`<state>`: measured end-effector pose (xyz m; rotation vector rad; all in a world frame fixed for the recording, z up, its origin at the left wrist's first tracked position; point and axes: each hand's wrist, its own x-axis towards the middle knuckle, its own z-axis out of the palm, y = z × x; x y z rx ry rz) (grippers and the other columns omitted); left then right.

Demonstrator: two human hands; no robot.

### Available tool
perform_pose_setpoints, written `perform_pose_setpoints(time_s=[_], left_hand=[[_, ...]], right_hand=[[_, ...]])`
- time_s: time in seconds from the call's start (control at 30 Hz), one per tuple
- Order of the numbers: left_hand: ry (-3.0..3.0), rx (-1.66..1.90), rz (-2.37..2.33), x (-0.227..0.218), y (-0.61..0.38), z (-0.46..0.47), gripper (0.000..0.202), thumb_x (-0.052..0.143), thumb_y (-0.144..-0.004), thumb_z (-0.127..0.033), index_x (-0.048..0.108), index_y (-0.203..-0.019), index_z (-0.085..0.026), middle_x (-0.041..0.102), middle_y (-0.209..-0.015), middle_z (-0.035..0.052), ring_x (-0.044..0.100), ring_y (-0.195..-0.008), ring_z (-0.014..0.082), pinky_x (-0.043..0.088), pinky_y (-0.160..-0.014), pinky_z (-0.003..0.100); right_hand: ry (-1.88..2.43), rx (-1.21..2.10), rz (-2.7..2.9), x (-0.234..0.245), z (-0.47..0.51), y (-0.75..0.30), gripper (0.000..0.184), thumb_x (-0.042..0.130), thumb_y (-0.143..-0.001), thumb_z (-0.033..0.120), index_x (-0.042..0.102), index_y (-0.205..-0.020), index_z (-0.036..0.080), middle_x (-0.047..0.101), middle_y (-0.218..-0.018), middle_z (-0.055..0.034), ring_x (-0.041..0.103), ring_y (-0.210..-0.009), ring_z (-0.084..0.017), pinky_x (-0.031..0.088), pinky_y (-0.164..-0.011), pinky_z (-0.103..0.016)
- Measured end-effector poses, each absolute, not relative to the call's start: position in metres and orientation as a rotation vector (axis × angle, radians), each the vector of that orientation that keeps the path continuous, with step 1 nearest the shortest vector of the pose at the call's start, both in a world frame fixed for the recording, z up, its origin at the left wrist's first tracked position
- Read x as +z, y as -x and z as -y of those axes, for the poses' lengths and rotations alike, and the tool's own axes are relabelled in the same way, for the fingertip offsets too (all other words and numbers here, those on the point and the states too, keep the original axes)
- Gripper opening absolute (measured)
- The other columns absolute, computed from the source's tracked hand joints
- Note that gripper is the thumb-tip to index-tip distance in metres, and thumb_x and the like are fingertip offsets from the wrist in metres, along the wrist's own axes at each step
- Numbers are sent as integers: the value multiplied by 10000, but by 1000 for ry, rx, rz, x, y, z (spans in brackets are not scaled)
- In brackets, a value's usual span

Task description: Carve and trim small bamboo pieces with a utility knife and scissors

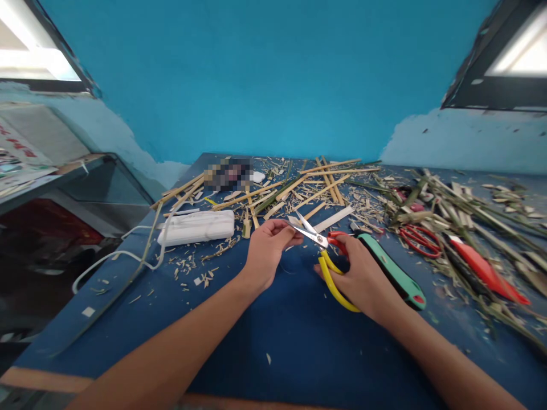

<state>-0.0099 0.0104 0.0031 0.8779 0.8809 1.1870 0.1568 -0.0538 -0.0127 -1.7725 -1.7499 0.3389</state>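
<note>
1. Gripping red-and-yellow-handled metal scissors [320,240], blades parted, above blue tabletop [256,344]: R hand [363,270], fingers curled round handles.
2. L hand [267,245]: bent, fingertips pinched nr blade tips; can't tell what's between.
3. Green-and-black plastic-handled tool [395,270] just beside R hand.
4. Open room: bare tabletop, nr side, down to tan front edge [47,380].

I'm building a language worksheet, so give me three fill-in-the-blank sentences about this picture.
1. The right hand holds a pair of ____.
2. One of its handles is red, the other ____.
3. The long white block lies to the ____ of the left hand.

Missing words: scissors; yellow; left.
</note>
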Motion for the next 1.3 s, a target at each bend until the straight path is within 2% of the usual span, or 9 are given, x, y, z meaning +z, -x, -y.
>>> perform_pose_setpoints(time_s=[0.37, 0.67, 0.97, 1.3], left_hand=[[-878, 1176, -825, 4, 9, -6, 86, 609, -670, -124, 596, -753, -108, 647, -691, 23, 642, -665, 135, 546, -714, 307], [-863, 1175, -856, 5, 8, -6, 107, 641, -660, -143, 579, -740, -109, 646, -671, 23, 645, -654, 131, 539, -674, 259], [-904, 1166, -840, 6, 8, -5, 140, 669, -668, -194, 586, -747, -112, 656, -679, 26, 645, -674, 129, 531, -715, 276], [-873, 1151, -829, 6, 8, -5, 118, 650, -674, -166, 586, -757, -114, 646, -689, 21, 643, -692, 138, 522, -749, 311]], right_hand=[[1777, 329, 1759, -14, 53, -156, 636, 625, -659, 533, 461, -1165, 184, 550, -1082, -108, 521, -991, -268, 430, -861, -405], [1810, 340, 1738, -13, 53, -156, 573, 635, -656, 446, 469, -1143, 193, 551, -1069, -99, 523, -963, -256, 435, -849, -403], [1790, 358, 1723, -12, 54, -158, 533, 627, -662, 434, 489, -1117, 193, 560, -1069, -102, 531, -962, -262, 439, -835, -404], [1786, 358, 1734, -11, 56, -155, 557, 634, -660, 446, 482, -1130, 188, 556, -1071, -106, 527, -969, -264, 434, -848, -411]])
